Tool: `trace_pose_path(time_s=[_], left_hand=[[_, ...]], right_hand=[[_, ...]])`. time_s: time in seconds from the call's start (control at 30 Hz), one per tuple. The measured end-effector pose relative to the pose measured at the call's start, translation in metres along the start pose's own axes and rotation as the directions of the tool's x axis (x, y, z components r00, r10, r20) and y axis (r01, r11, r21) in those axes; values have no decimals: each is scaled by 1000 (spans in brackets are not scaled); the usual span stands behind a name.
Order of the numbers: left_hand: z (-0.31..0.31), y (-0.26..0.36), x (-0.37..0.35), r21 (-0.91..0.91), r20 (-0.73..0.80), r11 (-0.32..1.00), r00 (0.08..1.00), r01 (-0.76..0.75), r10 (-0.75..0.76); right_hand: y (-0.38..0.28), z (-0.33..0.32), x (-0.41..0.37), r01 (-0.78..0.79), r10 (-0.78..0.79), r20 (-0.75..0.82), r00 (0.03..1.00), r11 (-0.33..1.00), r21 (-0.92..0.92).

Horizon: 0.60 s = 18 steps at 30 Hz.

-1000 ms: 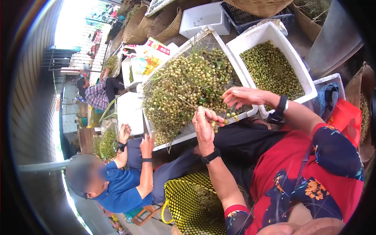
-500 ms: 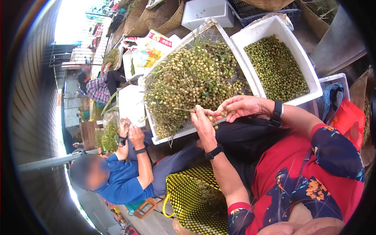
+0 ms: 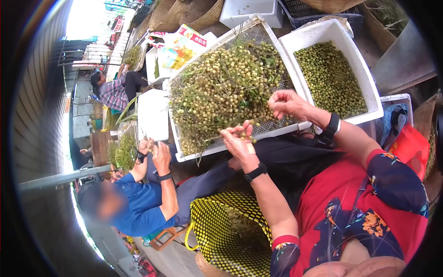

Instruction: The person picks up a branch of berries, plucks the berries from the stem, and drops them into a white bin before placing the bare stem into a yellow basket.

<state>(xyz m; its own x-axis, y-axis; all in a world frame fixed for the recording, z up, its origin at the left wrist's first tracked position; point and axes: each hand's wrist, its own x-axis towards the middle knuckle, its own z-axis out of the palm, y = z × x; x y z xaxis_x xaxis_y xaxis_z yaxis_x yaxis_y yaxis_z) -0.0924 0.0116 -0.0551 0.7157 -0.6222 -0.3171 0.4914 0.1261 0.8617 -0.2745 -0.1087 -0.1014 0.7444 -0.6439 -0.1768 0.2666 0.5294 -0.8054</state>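
Several small round green fruits rest on the curled fingers of my left hand (image 3: 240, 142), near the front rim of a white mesh-bottomed tray (image 3: 272, 133). A tangled heap of thin stems and round yellow-green fruits (image 3: 221, 87) fills most of the tray. To the right, my right hand (image 3: 290, 104) hovers above the tray's right edge, apart from the left. Its fingers are bent inward with the tips together; what they hold, if anything, is hidden. Beside it, a white foam box (image 3: 304, 36) contains loose green fruits (image 3: 330, 78).
A yellow-and-black woven basket (image 3: 217, 231) stands below my left forearm. At left, a person in a blue shirt (image 3: 143, 207) works with both hands; another in plaid (image 3: 113, 94) sits farther off. A red bag (image 3: 410, 150) lies at right, a printed sack (image 3: 187, 46) behind the tray.
My right hand has moved away from my left, up and to the right toward the foam box. My left hand has turned slightly and shows the fruits on its fingers.
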Motion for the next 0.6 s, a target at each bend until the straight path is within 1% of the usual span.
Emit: trace_pose_path(time_s=[0.03, 0.07, 0.1, 0.13, 0.17, 0.2, 0.23, 0.3, 0.33, 0.37, 0.43, 0.5, 0.53, 0.57, 0.6], left_hand=[[-7, 5, 3, -43, -66, 999, 998, 10, -13], [-12, 8, 8, -82, -30, 996, 999, 17, -20], [-17, 9, 11, -120, 7, 992, 1000, 27, -26], [-17, 8, 12, -121, 0, 992, 1000, 26, -26], [-15, 6, 14, -166, 48, 985, 998, 36, -28], [-12, 6, 14, -209, 98, 977, 995, 47, -27], [-9, 5, 13, -219, 117, 975, 993, 38, -13], [-2, 2, 7, -191, 132, 981, 990, -21, 46], [4, 0, 4, -195, 130, 980, 990, -34, 60], [11, -2, 3, -202, 133, 978, 988, -45, 73], [23, -10, -3, -177, 158, 983, 984, -54, 82], [38, -18, -10, -123, 134, 985, 981, -122, 139], [46, -22, -17, -86, 117, 986, 982, -141, 150], [52, -25, -22, -87, 128, 987, 981, -134, 145], [56, -29, -26, -29, 125, 985, 978, -168, 170]], right_hand=[[-1, -7, 3, 67, -69, -54, 996, 997, -45], [-1, -11, 6, 69, -75, -83, 994, 995, -73], [2, -14, 15, 64, -70, -77, 995, 995, -75], [7, -16, 26, 250, -284, 14, 959, 820, -514], [15, -17, 34, 384, -425, 190, 885, 435, -815], [17, -13, 36, 465, -557, 310, 770, 157, -871], [17, -10, 36, 467, -559, 310, 769, 158, -870], [14, 0, 28, 333, -401, 162, 902, 404, -852], [6, 8, 20, 121, -84, 88, 993, 746, -655], [20, 7, 16, 31, 43, 232, 972, 951, -307], [18, 36, -9, 57, -32, 152, 988, 984, -169], [33, 43, -11, 170, -149, 208, 967, 982, -88], [42, 47, -9, 236, -231, 151, 961, 972, -11], [47, 44, -7, 234, -226, 98, 969, 969, -82], [45, 47, -9, 283, -278, 72, 958, 957, -68]])
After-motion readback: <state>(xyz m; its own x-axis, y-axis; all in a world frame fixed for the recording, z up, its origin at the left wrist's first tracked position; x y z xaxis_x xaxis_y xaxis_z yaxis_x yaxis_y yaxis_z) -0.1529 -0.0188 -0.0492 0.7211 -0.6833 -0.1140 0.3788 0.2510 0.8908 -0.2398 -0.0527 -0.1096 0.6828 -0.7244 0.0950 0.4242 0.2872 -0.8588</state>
